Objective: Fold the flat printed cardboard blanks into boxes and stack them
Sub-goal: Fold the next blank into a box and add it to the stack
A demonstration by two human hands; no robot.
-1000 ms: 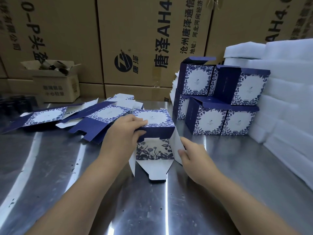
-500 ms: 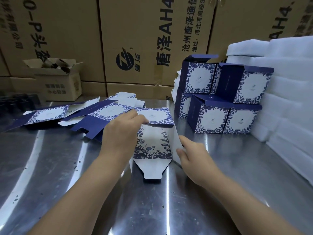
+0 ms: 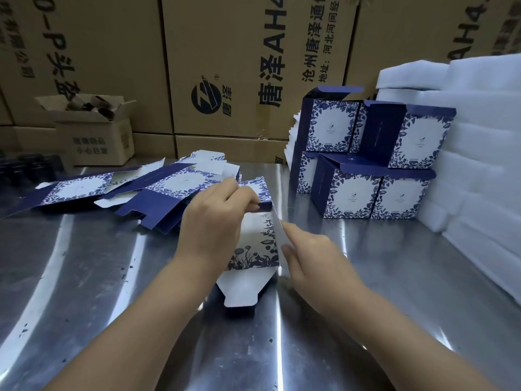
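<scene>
Scuffed steel tabletop (image 3: 84,277) spreads out under me, with brown cartons (image 3: 239,66) walling off its far edge. Near the middle of the table stands the half-opened blank (image 3: 253,249). Its white tongue flap lies toward the near edge and its flowered inner panel is tilted up at me.

My left hand (image 3: 214,224) has its fingers curled over the top, pinching the dark blue upper edge. My right hand (image 3: 313,263) pinches the white side flap, thumb on the near face and forefinger stretched up along it; my other fingers are tucked out of sight.

Behind my left hand the flat blanks (image 3: 169,187) fan out toward the far left corner. Toward the far right the folded boxes (image 3: 352,193) sit two tiers high, just beside white foam sheets (image 3: 479,165).

My worry is the side flap. If I push it in before the walls are square, I think it will bend off its score line or jam against the tongue flap, and the thin card will buckle. My left pinch holds only one edge, so the shell could also fall flat again or skate on the slick steel.

Against half a second ago, the shell is tipped up further. More of the flowered inner panel shows and less of the top face, and my right hand has closed in on the flap.
</scene>
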